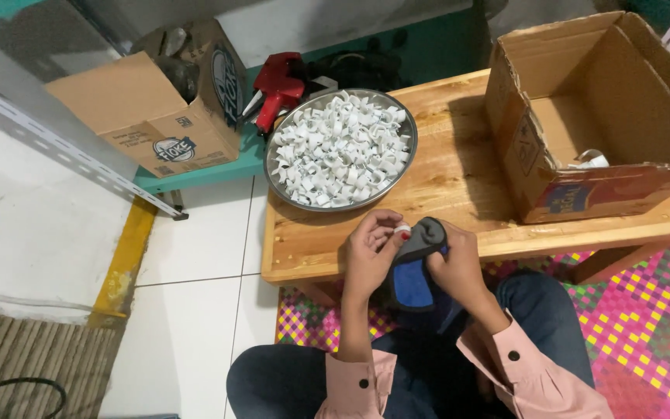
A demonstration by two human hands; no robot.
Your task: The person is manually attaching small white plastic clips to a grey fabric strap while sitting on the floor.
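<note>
My left hand [369,250] pinches a small white clip with a red spot [402,231] between thumb and fingers. My right hand [454,262] grips a dark grey and blue tool [416,268], held against the clip at the front edge of the low wooden table [459,171]. Both hands hover over my lap, just in front of the table. A round metal tray [406,155] heaped with several white plastic clips [340,149] stands on the table's left end, a little beyond my left hand.
An open cardboard box [583,116] with a white scrap inside sits on the table's right. Another cardboard box [157,101] and a red tool [277,89] rest on a teal shelf behind. White tiles lie left, a pink woven mat [645,326] under me.
</note>
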